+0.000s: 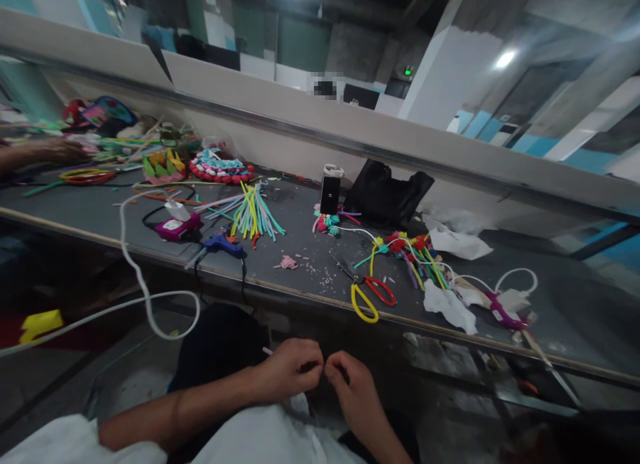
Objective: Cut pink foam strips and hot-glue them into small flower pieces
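My left hand [295, 367] is over my lap, below the table edge, with thumb and fingers pinched. The end of a pale pink pipe cleaner [267, 351] sticks out behind it, and the hand appears closed on that strip. My right hand [353, 381] is pinched too, its fingertips almost meeting the left ones; what it grips is too small or hidden to make out. On the table ahead lie scissors [371, 294] with one yellow and one red handle, open-bladed. Left of them are pale clippings and a small pink fuzzy piece [287, 263].
A fan of yellow, green and pink pipe cleaners [257, 211] lies beside a blue glue gun [223, 244]. A phone [330, 194] stands before a black bag [387, 194]. White cables loop at left. Another person's hand [60, 151] reaches in at far left.
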Available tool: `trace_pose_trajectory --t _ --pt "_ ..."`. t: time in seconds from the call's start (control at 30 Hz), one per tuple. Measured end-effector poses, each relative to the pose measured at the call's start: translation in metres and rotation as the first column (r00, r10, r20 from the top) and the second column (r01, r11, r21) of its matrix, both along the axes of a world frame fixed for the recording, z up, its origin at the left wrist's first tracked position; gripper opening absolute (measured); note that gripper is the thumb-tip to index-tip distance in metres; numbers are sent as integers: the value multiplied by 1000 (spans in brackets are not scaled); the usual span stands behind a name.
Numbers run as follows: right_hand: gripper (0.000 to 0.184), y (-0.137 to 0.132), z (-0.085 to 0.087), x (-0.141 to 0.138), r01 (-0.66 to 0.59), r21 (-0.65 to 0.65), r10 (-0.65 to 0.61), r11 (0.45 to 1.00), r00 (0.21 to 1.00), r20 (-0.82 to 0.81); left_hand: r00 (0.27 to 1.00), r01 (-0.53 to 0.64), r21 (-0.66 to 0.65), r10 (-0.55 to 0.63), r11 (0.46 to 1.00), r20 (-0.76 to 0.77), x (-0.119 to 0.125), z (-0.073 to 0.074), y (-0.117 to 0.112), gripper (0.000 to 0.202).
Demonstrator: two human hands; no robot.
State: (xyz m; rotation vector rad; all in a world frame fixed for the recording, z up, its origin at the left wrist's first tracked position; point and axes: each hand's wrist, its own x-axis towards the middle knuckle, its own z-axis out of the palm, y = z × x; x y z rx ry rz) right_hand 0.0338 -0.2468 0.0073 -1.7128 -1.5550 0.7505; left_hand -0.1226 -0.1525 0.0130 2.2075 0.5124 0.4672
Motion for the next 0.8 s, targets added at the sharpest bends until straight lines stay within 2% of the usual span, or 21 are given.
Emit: trace_pose_trajectory --t 0.23,0.5,0.67,0.8 --pt "16 1 7 6 -61 15 58 998 991 119 984 85 -218 -116 972 -133 0 12 17 18" --pt "15 5 17 9 -103 42 92 994 973 214 982 115 -101 -129 988 -139 5 22 21 18" --pt "12 8 17 11 -145 114 94 983 925 369 985 58 -199 -89 978 -151 6 20 24 16" --pt "9 9 20 16 -239 143 152 960 879 451 985 -16 -364 -49 931 -168 6 16 23 16"
